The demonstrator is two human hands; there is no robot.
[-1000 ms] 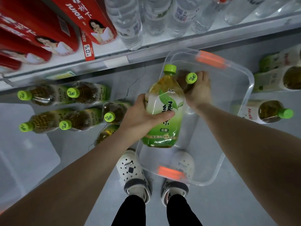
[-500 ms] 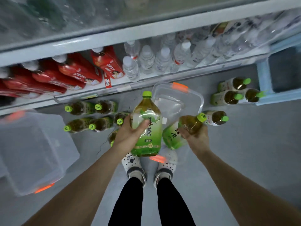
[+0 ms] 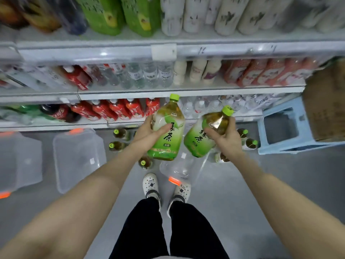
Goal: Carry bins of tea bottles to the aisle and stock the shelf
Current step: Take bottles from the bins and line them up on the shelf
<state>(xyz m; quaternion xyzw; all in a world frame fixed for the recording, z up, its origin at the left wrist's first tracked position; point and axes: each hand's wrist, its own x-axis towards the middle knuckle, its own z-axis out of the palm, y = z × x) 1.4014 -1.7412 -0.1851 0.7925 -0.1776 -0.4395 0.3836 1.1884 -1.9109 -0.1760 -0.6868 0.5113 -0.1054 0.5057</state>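
Observation:
My left hand [image 3: 147, 130] grips a large green tea bottle [image 3: 167, 139] round its middle, cap up. My right hand [image 3: 226, 139] holds a second green tea bottle [image 3: 200, 142] near its neck, tilted with the cap to the upper right. Both bottles hang in front of the shelf [image 3: 130, 92], above a clear bin with orange handles [image 3: 179, 169] that stands on the floor by my feet. Several more tea bottles [image 3: 119, 134] stand on the floor left and right of that bin.
Two more clear bins [image 3: 78, 157] sit on the floor at the left. A light blue stool [image 3: 291, 131] with a cardboard box [image 3: 326, 101] on it stands at the right. The shelves hold red drinks, water, white and green bottles.
I have stood up and the view has risen from the bin to the upper shelves. Both hands lifted their bottles out of the bin and up to shelf height.

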